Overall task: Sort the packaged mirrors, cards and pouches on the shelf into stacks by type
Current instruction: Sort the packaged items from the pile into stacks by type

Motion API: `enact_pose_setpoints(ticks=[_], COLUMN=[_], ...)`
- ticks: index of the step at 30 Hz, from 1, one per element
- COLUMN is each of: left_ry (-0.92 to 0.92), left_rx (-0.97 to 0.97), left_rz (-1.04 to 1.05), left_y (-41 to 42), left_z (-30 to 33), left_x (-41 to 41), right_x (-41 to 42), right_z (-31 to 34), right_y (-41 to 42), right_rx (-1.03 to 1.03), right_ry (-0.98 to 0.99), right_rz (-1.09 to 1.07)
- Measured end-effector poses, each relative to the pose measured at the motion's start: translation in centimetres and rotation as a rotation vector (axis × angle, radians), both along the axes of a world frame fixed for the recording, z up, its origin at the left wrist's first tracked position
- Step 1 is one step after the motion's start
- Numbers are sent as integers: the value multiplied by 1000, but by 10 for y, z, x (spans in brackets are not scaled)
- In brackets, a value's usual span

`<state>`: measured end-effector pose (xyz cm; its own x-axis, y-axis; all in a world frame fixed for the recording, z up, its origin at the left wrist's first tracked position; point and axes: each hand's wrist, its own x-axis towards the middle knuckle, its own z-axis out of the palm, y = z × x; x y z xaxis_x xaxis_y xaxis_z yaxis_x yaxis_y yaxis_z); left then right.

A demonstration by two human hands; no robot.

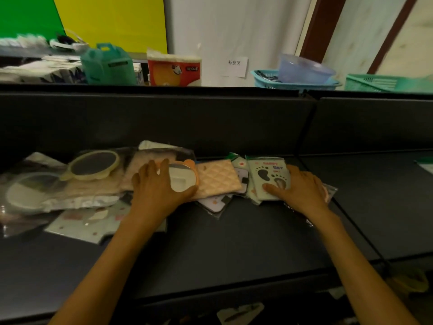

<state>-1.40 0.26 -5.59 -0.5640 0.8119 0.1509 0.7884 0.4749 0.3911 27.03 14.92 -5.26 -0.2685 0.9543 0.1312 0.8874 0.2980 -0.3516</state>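
Mirrors (93,165) piled left on the shelf (234,242), pouch (219,178) in the middle, cards (269,177) right; baskets (295,82) behind.

Dark shelving (234,242) in front — white wall (234,24), green-yellow panels (70,15), brown door frame (321,22) behind.

Left mirror packs (30,193) motion-blurred

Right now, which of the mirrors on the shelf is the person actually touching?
The small orange mirror with bear ears, under the left hand. The yellow-framed mirror and the pale round mirror lie further left, untouched.
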Motion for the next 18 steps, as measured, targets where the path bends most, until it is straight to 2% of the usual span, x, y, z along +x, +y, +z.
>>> enact_pose_setpoints(ticks=[3, 7, 11, 18], left_ry=[-94, -72, -159, -84], left_rx=[106, 133, 228, -24], left_rz=[-15, -71, -31, 73], left_y=[2, -3, -4, -4], left_z=[2, 7, 15, 7], left_x=[-1, 3, 6, -9], right_x=[-3, -3, -3, -1], right_z=[1, -1, 0, -1], right_y=[0, 1, 1, 3], right_rx=[-45, -76, -99, -184], right_ry=[157, 358, 599, 734], right_rz=[20, 19, 43, -20])
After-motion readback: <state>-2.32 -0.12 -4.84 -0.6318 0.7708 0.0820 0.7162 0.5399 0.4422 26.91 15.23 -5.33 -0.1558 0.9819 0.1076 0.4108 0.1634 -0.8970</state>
